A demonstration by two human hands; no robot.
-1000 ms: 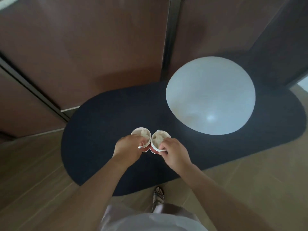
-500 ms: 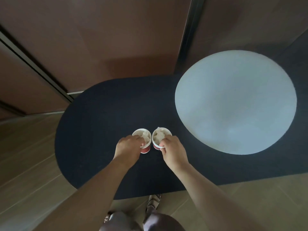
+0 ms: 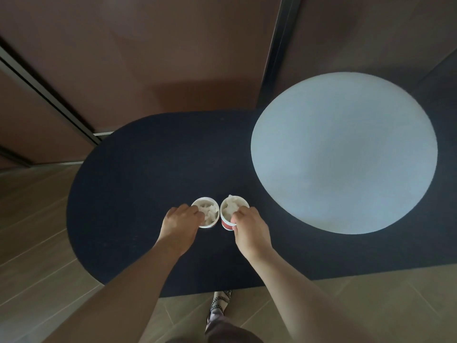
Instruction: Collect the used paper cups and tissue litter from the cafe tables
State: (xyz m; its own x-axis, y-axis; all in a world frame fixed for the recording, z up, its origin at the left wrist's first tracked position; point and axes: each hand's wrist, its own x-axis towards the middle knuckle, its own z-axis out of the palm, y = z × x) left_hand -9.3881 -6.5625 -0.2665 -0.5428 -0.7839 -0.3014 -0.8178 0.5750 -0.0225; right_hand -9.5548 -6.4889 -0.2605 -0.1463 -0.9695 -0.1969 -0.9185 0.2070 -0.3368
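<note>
Two red-and-white paper cups are held side by side in front of me, each stuffed with crumpled white tissue. My left hand [image 3: 181, 225] grips the left cup [image 3: 207, 212] at its rim. My right hand [image 3: 249, 229] grips the right cup [image 3: 230, 211] the same way. The cups almost touch each other and hang above a dark oval rug [image 3: 138, 184]. A round white table [image 3: 343, 154] stands to the right of the cups, with nothing on its top.
Brown wall panels [image 3: 153, 53] with a dark vertical strip [image 3: 279, 45] rise behind the rug. Light wooden floor [image 3: 34, 243] lies left and in front. My sandalled foot [image 3: 220, 305] is at the rug's near edge.
The view has shifted, so the white table now sits larger and further right. Both hands keep hold of the cups, still side by side.
</note>
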